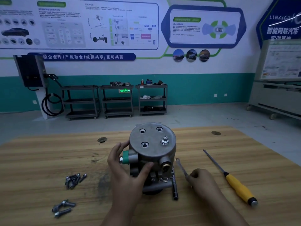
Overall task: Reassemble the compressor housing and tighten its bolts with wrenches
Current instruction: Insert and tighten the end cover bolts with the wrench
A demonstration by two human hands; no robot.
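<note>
- Nearest edge, left: 2 large grey bolts (64, 207) lie loose on the desk (203, 144); a possible 3rd cannot be confirmed.
- Just beyond them: 1 cluster of small dark bolts (74, 179), piled together; exact count cannot be told.
- Left hand (128, 168): grips the compressor housing (151, 139), thumb across its front, fingers wrapped round its left side beside the green-collared fitting.
- Right hand (201, 178): fingers curled round the lower end of 1 slim wrench (180, 165), whose head points up-left, close to the housing's brass port.
- 1 dark bar-shaped tool (174, 188) lies against the housing's right base, between the 2 hands.
- 1 yellow-handled screwdriver (236, 185) lies right of the right hand, apart from it.
- Housing stands upright at desk centre, just ahead of both hands. Its round top cover shows 4 holes: 1 fitted bolt (164, 140), 3 open.
- Desk top: 2 round cut-outs, farther back.
- Far wall: 3 dark shelf carts (117, 101) and 1 cabled wall unit (31, 70).
</note>
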